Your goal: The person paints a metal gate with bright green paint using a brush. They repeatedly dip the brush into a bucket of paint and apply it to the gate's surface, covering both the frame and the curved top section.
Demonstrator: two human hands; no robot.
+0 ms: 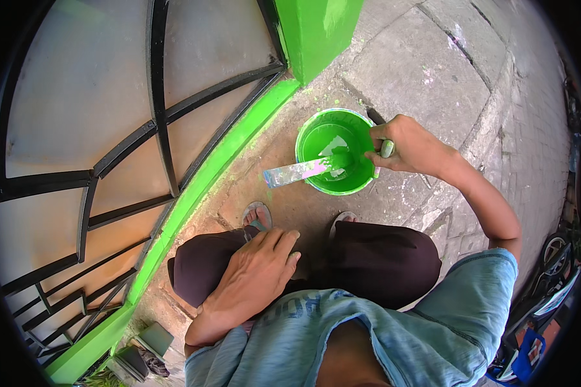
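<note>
A bucket of bright green paint (336, 151) stands on the concrete between the wall and my right hand. My right hand (409, 145) is at the bucket's right rim, closed round the pale end of a handle (387, 148); the bristles seem to be the green mass inside the bucket, though the shaft between is hard to make out. A paint-stained flat stick (295, 173) lies across the bucket's lower left rim, one end over the paint. My left hand (259, 273) rests on my left knee, fingers loosely spread, holding nothing.
A green-painted ledge (213, 193) and a green pillar (314, 38) border the black-framed panels (77, 87) at left. Grey blocks (155, 338) lie at lower left. Paving (431, 67) with paint spots stretches to the right, where a parked motorcycle (554, 261) stands at the edge.
</note>
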